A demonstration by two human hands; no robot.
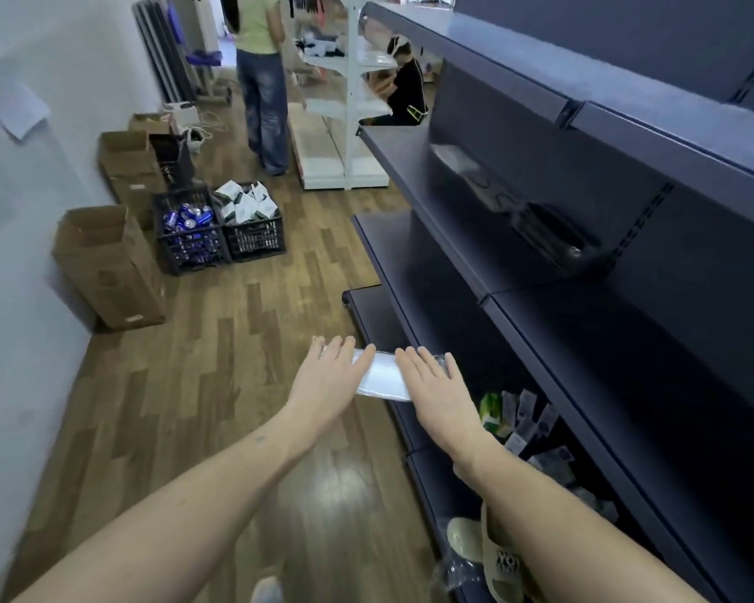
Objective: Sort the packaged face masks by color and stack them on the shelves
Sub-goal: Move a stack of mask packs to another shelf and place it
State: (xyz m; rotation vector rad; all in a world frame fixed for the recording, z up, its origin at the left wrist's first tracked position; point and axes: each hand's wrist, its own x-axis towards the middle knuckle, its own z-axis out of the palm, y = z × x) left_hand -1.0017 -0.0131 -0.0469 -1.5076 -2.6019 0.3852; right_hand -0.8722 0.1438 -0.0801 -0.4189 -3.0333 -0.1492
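Note:
A flat stack of white packaged face masks is held in the air between my left hand and my right hand, just in front of the dark blue shelving. Fingers of both hands lie over the top of the stack; the thumbs are hidden beneath. On the middle shelf, white masks sit farthest away, then clear packs, with a pile of black masks nearest. Loose mixed mask packs, one of them green, lie on the bottom shelf below my right wrist.
A crate of blue cans and a crate of white packets stand on the wooden floor by cardboard boxes along the left wall. One person stands and another crouches near a white shelf unit. My sandalled foot is at the shelf base.

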